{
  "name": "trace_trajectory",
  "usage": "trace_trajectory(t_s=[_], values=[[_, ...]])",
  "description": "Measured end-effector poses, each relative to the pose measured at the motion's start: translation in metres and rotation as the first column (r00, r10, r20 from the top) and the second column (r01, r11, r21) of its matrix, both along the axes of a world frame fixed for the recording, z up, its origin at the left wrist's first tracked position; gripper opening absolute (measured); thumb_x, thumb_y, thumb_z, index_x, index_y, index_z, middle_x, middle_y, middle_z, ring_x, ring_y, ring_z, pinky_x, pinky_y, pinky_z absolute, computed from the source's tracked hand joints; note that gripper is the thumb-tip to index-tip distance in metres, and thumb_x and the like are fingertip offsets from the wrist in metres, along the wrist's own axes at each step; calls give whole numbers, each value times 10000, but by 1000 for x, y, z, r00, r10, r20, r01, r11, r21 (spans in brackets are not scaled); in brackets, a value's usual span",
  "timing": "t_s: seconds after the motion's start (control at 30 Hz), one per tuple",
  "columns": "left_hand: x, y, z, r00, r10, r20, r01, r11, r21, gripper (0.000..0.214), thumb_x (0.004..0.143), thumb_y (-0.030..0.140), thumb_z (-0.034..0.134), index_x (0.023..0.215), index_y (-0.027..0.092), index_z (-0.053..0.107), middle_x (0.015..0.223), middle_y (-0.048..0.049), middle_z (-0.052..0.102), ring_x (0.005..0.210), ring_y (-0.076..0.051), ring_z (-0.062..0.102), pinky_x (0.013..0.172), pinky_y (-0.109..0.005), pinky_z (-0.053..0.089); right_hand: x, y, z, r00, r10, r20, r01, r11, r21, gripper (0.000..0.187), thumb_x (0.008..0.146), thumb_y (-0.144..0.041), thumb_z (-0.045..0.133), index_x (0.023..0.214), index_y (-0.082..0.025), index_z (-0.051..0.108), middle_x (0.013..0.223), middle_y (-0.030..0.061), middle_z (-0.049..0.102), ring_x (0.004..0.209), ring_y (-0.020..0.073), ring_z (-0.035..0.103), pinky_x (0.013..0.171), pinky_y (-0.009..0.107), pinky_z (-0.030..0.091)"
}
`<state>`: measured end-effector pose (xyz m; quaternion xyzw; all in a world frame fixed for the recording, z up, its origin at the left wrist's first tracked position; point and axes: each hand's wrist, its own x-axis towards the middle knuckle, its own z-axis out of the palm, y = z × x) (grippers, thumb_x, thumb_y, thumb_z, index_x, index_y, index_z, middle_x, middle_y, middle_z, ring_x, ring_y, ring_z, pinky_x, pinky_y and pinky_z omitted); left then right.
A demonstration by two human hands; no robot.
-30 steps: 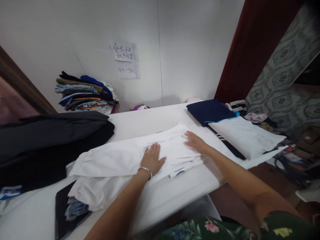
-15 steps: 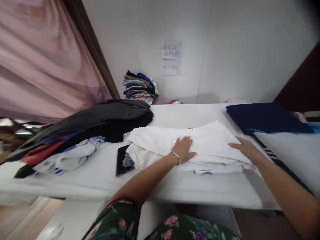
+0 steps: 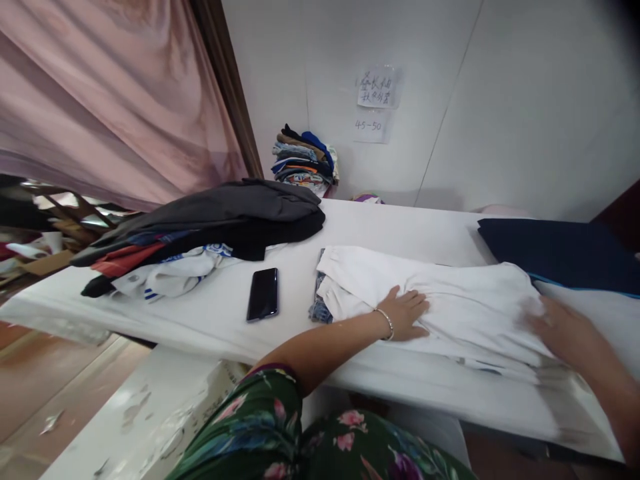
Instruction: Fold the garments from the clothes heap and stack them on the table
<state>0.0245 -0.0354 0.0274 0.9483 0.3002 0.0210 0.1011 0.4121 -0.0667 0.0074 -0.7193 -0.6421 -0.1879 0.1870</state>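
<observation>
A folded white garment (image 3: 465, 293) lies lengthwise on the white table. Blue denim fabric (image 3: 321, 300) peeks out from beneath its left end. Palm down with fingers spread, my left hand (image 3: 403, 313), a bracelet at its wrist, rests on the white cloth and puckers it slightly. At the garment's right end is my right hand (image 3: 563, 327), smeared by motion, so its fingers cannot be made out. A black phone (image 3: 263, 295) lies on the table to the left of the garment.
Loose dark grey and black clothes (image 3: 240, 213) are heaped at the left, with a white-and-blue garment (image 3: 175, 273) in front. Folded navy clothing (image 3: 560, 247) sits at the right. Against the wall stands a clothes stack (image 3: 303, 160). A pink curtain (image 3: 125, 87) hangs at left.
The white garment has slid right across the table, away from the phone, which now shows whole. Both hands have shifted right with it. The camera view has turned somewhat.
</observation>
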Motion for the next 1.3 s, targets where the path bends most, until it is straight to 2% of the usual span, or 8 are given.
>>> trace_trajectory(t_s=[0.17, 0.27, 0.37, 0.53, 0.67, 1.1, 1.2, 1.3], values=[[-14, -3, 19, 999, -19, -25, 18, 999, -42, 621, 893, 522, 422, 1428, 217, 340, 1548, -67, 295, 1438, -216, 197, 1149, -510, 144, -107, 12, 30, 920, 389, -51, -387, 921, 51, 563, 891, -535, 369, 1275, -156, 530, 1436, 171, 437, 1344, 285, 381, 1070, 440, 343], [-43, 0, 31, 998, 37, 56, -35, 999, -36, 490, 893, 485, 464, 1329, 261, 474, 1471, -46, 437, 1377, -209, 338, 1146, -489, 177, -155, 14, 12, 908, 414, -62, -418, 889, -188, 544, 906, -549, 319, 1327, -248, 488, 1468, 106, 416, 1380, 304, 317, 1054, 539, 319], [-90, 5, 40, 934, 263, 240, -272, 962, 5, 395, 900, 426, 476, 1237, 239, 564, 1337, -60, 577, 1253, -205, 491, 1109, -423, 290, -173, 12, -13, 916, 395, -72, -398, 873, -283, 565, 902, -567, 300, 1366, -281, 446, 1489, 75, 390, 1392, 291, 297, 1075, 553, 272], [-163, 1, 35, 524, 725, 448, -786, 614, -73, 262, 878, 351, 499, 1025, 182, 635, 1077, -87, 667, 1000, -209, 605, 888, -334, 456, -167, 8, -21, 915, 396, -73, -401, 880, -256, 558, 905, -555, 310, 1374, -281, 438, 1492, 65, 388, 1395, 289, 291, 1082, 548, 266], [-176, -10, 25, 340, 855, 392, -835, 466, -292, 273, 842, 463, 524, 840, 201, 604, 828, -26, 645, 754, -166, 592, 678, -288, 439, -168, 8, -11, 924, 370, -93, -381, 881, -279, 546, 903, -552, 326, 1356, -280, 461, 1488, 69, 393, 1390, 299, 302, 1069, 566, 288], [-183, -6, 20, 360, 906, 222, -811, 422, -406, 189, 739, 234, 540, 588, 215, 429, 531, 51, 434, 582, -133, 454, 545, -266, 307, -195, 25, -15, 916, 399, -47, -398, 884, -246, 578, 891, -550, 332, 1384, -265, 431, 1467, 89, 425, 1363, 295, 356, 1072, 550, 273], [-184, -6, 27, 362, 899, 246, -828, 432, -359, 135, 794, 335, 542, 752, 208, 559, 698, 6, 596, 673, -162, 561, 626, -285, 417, -196, 24, -15, 916, 398, -48, -398, 888, -230, 571, 895, -549, 336, 1379, -263, 438, 1461, 91, 433, 1357, 296, 364, 1072, 546, 267], [-176, -2, 45, 430, 799, 421, -842, 523, -133, 329, 836, 400, 530, 1072, 175, 575, 1142, -106, 626, 1009, -222, 598, 860, -342, 470, -199, 23, -12, 919, 387, -74, -393, 889, -236, 565, 895, -547, 353, 1383, -275, 432, 1461, 86, 433, 1360, 297, 358, 1079, 543, 253]])
